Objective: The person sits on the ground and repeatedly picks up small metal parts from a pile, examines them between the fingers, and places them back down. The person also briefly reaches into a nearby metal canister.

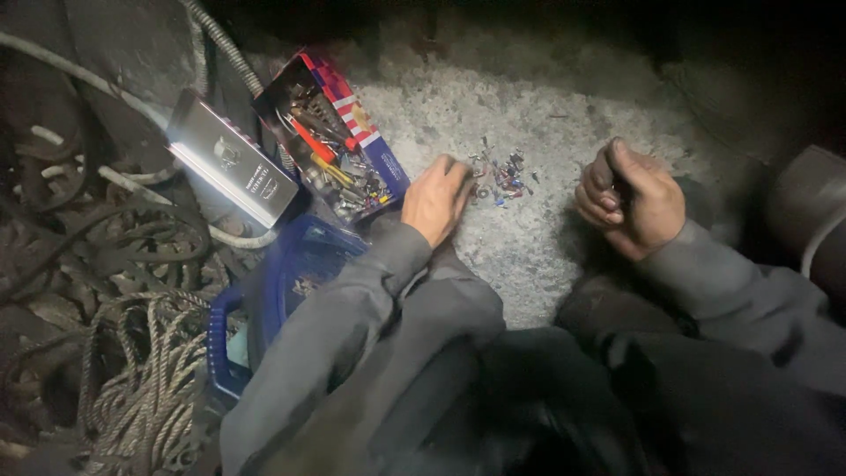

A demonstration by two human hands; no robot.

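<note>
My left hand point(436, 198) rests on the rough concrete floor point(529, 115), fingers curled down at the edge of a small pile of tiny metal and coloured parts point(500, 174). Whether it pinches a part is hidden. My right hand point(630, 198) is raised a little to the right of the pile, fingers closed around a small dark object I cannot identify. Grey sleeves cover both arms.
An open cardboard box point(339, 137) full of small tools and hardware lies left of my left hand. Beside it lies a lit flat lamp point(231, 159). A blue basket point(264, 300), coiled rope point(145, 379) and cables point(88, 220) crowd the left. A dark pipe point(811, 220) stands at right.
</note>
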